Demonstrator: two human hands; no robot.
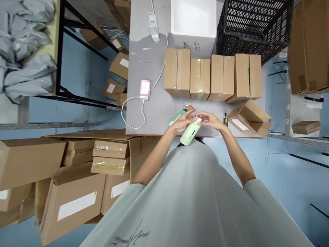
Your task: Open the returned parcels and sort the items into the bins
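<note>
A light green bottle [189,133] with dark lettering is held tilted at the table's front edge, its base toward my body. My left hand [183,121] closes on the top end from the left, and my right hand [208,120] grips the same end from the right with bent fingers. The bottle's top is partly hidden by my fingers. Just behind my left hand lies a green and pink box [176,117], partly covered by the hand. To the right of my right hand is a black and yellow cutter [225,119].
Closed cardboard boxes [177,70] stand in a row across the table. An opened carton [248,118] sits at the front right. Behind are a white bin [193,37] and a black crate [253,31]. A white cable [133,128] lies at left, beside stacked cartons [77,192].
</note>
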